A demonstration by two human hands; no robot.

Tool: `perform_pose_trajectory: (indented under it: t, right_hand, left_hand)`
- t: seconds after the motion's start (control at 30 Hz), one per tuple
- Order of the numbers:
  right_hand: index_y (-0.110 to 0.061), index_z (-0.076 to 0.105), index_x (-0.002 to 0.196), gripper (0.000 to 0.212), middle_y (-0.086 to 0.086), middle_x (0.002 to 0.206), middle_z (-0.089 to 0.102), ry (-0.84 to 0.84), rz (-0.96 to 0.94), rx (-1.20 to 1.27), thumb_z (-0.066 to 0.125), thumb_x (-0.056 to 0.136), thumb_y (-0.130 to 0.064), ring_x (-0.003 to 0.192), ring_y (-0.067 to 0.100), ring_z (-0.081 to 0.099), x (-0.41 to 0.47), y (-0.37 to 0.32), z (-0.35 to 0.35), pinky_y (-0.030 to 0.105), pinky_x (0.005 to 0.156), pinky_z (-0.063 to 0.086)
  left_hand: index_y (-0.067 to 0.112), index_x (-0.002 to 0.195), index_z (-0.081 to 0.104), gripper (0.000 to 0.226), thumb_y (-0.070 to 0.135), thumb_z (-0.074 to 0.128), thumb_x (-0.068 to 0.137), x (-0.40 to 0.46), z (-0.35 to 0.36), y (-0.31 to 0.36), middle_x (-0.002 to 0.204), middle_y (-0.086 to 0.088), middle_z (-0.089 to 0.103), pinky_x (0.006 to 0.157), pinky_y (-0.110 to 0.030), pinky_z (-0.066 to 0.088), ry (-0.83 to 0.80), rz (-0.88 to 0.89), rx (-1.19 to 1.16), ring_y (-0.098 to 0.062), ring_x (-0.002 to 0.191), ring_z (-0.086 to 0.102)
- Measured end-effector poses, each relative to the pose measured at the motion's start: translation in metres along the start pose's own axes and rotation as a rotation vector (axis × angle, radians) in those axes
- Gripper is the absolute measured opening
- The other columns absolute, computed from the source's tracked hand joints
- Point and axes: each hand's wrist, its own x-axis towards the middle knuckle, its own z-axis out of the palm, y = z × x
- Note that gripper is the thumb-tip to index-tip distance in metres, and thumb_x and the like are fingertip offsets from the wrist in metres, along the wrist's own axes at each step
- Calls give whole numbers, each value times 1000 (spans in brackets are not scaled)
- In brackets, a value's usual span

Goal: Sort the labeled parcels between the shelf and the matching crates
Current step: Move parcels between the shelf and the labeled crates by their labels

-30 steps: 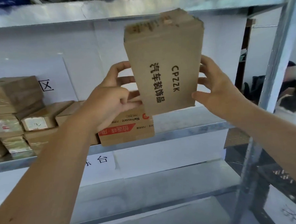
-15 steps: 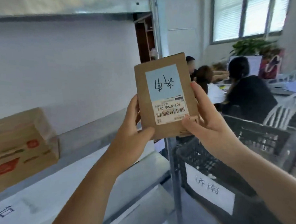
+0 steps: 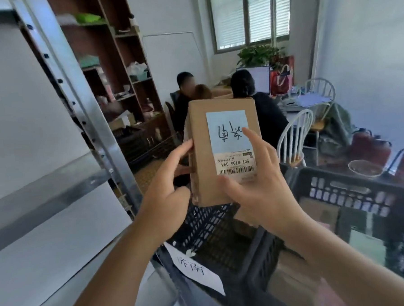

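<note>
- One cardboard parcel (image 3: 222,151) in hand, held upright over the near-left black crate (image 3: 214,236).
- Two hands on it: left hand (image 3: 166,201) on the parcel's left edge, fingers curled round the side, thumb low on the front corner; right hand (image 3: 256,187) clamped on the lower right, thumb pressing the front under the barcode, index finger laid up across the label. Both closed firm on the box.
- Two labels on parcel front: pale blue sheet (image 3: 228,130) w/ handwritten characters, upside down; white shipping label (image 3: 235,162) below w/ barcode and "507-N705 094", also upside down.
- Parcel: plain brown, tall rectangular, corners square, left side seam slightly ragged.
- Two black mesh crates seen: near-left one carries a white paper tag (image 3: 195,272) w/ handwriting on its front rim; second crate (image 3: 353,196) to the right, touching or just beside, cannot tell which.
- Brown box (image 3: 245,218) lies inside near-left crate, part hidden by the right hand.
- Metal shelf (image 3: 57,183) at left, its upright post (image 3: 81,107) just beside the left hand.
- Open room above the crate mouth; 3 seated people and 2 white chairs well apart, behind.
</note>
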Motion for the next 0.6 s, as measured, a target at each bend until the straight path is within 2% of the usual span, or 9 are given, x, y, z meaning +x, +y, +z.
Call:
perform_pose_trajectory:
  t: [0.07,0.13,0.3,0.33,0.4,0.43,0.47,0.53,0.6]
  right_hand:
    - [-57,19,153,102,-17,142,27,66,66,-168,65,65,-81,134,16,38,9,5,-13,43,103,50]
    - [-56,16,153,110,-8,146,26,104,135,-292,66,60,-89,137,24,33,24,10,-22,46,104,44]
    - [-52,16,154,112,7,149,29,159,259,-462,68,61,-87,135,38,37,67,32,-22,51,104,40]
    - [-51,17,154,109,8,150,30,172,278,-476,70,64,-83,135,39,37,74,38,-19,52,104,40]
    - [-51,19,154,105,8,150,30,192,315,-517,73,68,-78,134,38,38,86,49,-8,50,102,39]
    - [-50,20,154,105,7,149,31,201,333,-538,73,68,-78,132,38,38,90,55,-1,49,101,39]
    - [-50,20,153,104,6,150,30,209,348,-554,73,68,-78,132,37,39,94,62,9,48,100,39]
    - [-51,21,152,103,6,152,28,221,385,-580,73,68,-78,132,36,38,100,77,30,49,101,39]
    - [-51,20,151,102,6,155,26,231,446,-609,72,67,-79,134,37,37,103,93,54,51,104,40]
  left_hand:
    - [59,148,39,94,-15,43,89,17,21,3,148,13,54,103,-46,56,-29,4,-3,-8,137,52]
    - [64,146,40,94,-12,43,90,34,36,4,150,10,53,104,-48,55,-66,7,-12,-12,138,51]
    - [61,148,39,88,-5,39,90,74,59,-12,155,9,49,108,-45,52,-165,23,-20,-17,137,54]
    - [60,148,40,88,-6,39,91,84,60,-19,153,8,51,107,-42,53,-179,26,-32,-15,134,56]
    - [57,147,43,83,-7,40,95,104,60,-40,146,12,57,99,-25,55,-209,35,-26,-5,119,62]
    - [55,147,45,79,-6,42,97,115,58,-53,144,15,58,93,-17,51,-214,45,-2,0,114,62]
    - [53,146,47,74,-3,43,98,127,55,-69,145,18,56,93,-16,46,-209,54,36,2,117,58]
    - [49,146,48,67,4,47,97,152,45,-110,150,12,52,102,-27,42,-159,55,150,-8,133,49]
    - [40,150,47,64,8,50,95,176,36,-160,154,2,49,112,-41,41,-112,24,287,-25,140,45]
